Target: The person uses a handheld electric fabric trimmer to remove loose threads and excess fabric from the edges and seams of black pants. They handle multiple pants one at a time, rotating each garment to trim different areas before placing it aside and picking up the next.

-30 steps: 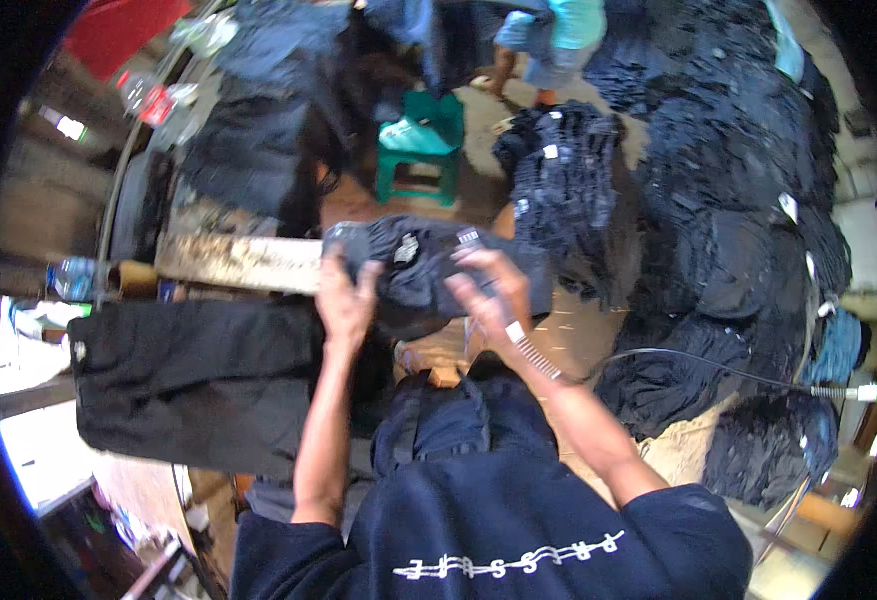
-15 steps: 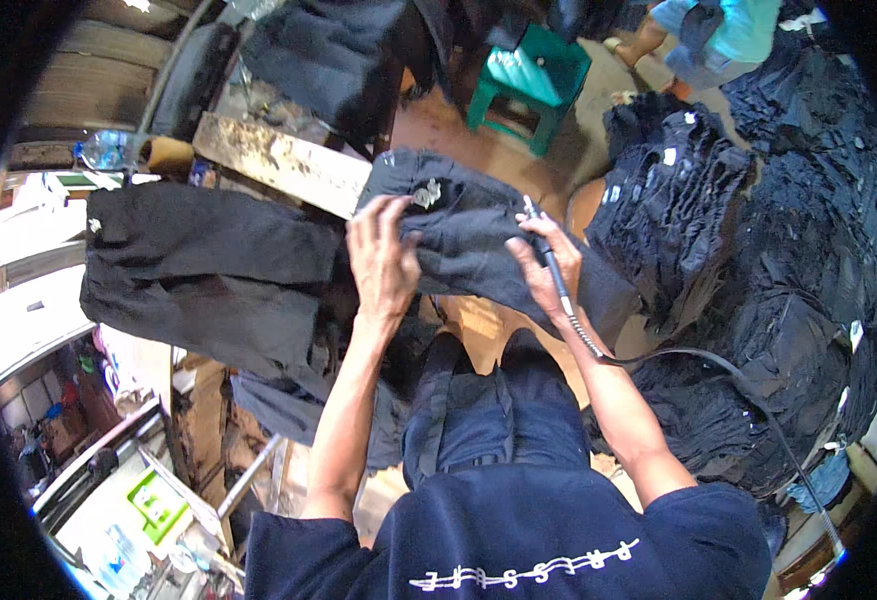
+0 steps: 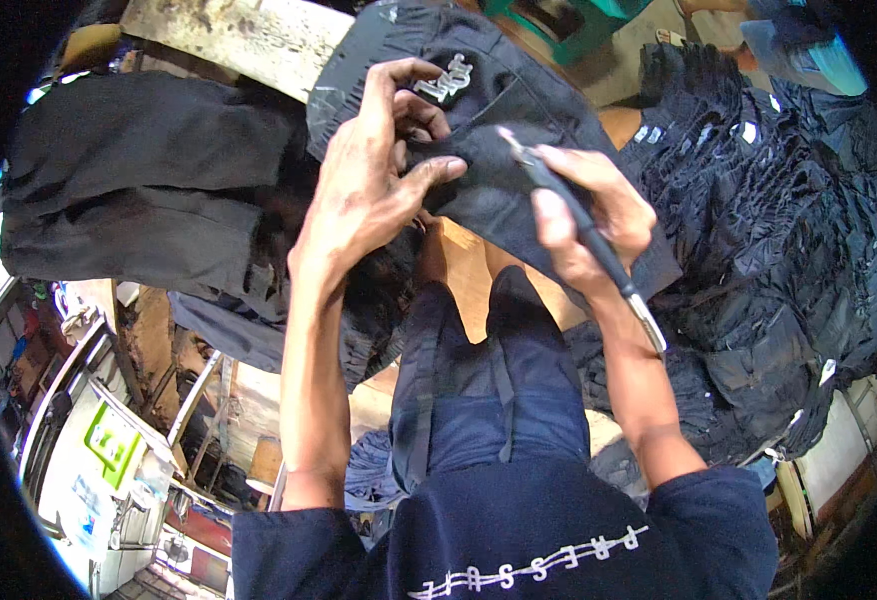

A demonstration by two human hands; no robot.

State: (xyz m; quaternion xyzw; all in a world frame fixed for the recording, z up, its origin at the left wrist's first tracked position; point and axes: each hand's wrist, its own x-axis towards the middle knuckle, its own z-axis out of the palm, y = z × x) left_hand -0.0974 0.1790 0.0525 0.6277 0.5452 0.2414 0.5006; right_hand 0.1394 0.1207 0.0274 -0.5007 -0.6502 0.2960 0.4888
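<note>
A black cloth garment (image 3: 519, 185) lies across in front of me, with a gathered band at its left end and a small white emblem (image 3: 446, 78) near that band. My left hand (image 3: 354, 200) rests over the garment, fingers bent beside the emblem and thumb stretched apart, with nothing visible between them. My right hand (image 3: 614, 215) is closed around a black pen-shaped tool (image 3: 584, 225) with a slim metal tip. That tip points up and left over the cloth, below the emblem; whether it touches is unclear.
Another black garment (image 3: 139, 180) lies to the left, by a stained wooden board (image 3: 249, 40). Big heaps of black clothes (image 3: 759, 220) fill the right side. A green stool (image 3: 569, 25) stands at the top, with part of another person (image 3: 804, 50) near it. A bright green tray (image 3: 109, 445) sits lower left.
The view has shifted, bringing the garment and hands closer. My left fingers have curled beside the emblem. My right hand has turned the tool's tip leftward over the cloth.
</note>
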